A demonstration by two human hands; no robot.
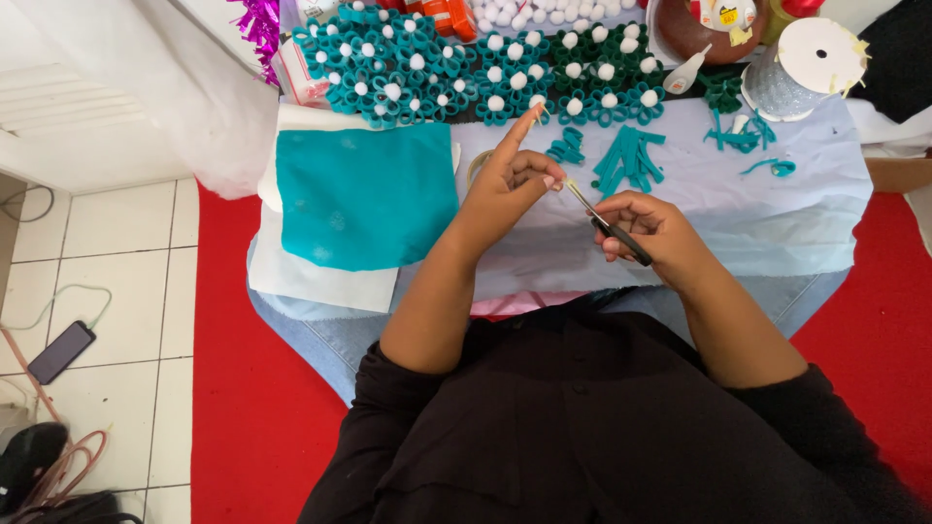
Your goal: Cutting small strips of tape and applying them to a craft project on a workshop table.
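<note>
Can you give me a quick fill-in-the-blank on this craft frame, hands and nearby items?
1. The right hand holds a pair of ____.
2. The left hand has its ____ finger pointing up.
3. The teal felt sheet lies to the ____ of the left hand in the picture.
4. The felt flowers have ____ pompom centres.

Missing words: scissors; index; left; white

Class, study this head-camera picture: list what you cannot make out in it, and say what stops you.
- What the left hand pinches: too small, hidden by its fingertips.
- Scissors handles: covered by the right hand.
- Round brown container: cut off by the top edge.
- Dark bundle beside the cables: cut off at the bottom-left corner.
- Ring-shaped item behind the left hand: mostly hidden.
</note>
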